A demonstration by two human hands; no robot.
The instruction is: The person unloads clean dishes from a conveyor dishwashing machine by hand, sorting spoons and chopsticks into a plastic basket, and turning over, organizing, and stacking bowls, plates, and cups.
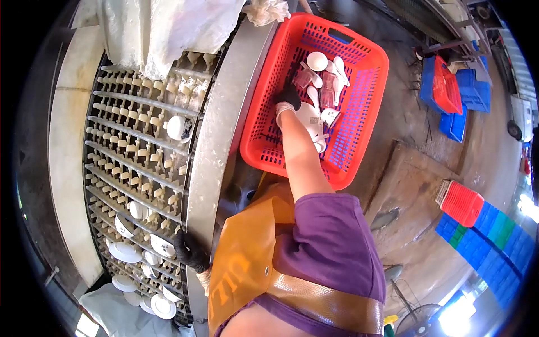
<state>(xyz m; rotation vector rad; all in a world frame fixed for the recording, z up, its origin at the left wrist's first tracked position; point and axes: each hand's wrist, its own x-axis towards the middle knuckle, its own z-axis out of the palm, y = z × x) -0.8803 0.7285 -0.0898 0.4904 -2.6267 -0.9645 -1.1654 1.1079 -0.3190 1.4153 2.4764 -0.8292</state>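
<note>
My right hand (288,98), in a black glove, reaches into a red plastic basket (368,56). It is beside a white plate (307,119) and a pinkish wrapped packet (304,77); its fingers are too dark to make out. Around it in the basket lie a small white bowl (317,61), several white spoons (341,70) and a patterned cup (330,116). My left hand (192,254), also black-gloved, rests at the edge of a pegged conveyor (135,132) with its fingers stretched out. Nearest to it on the pegs is a patterned white bowl (162,245).
A steel ledge (216,146) runs between conveyor and basket. Clear plastic sheeting (168,33) hangs over the conveyor's far end. More bowls and plates (124,253) stand among the near pegs. Blue crates (499,236) and a red crate stack (463,205) are at right, a fan (418,320) below.
</note>
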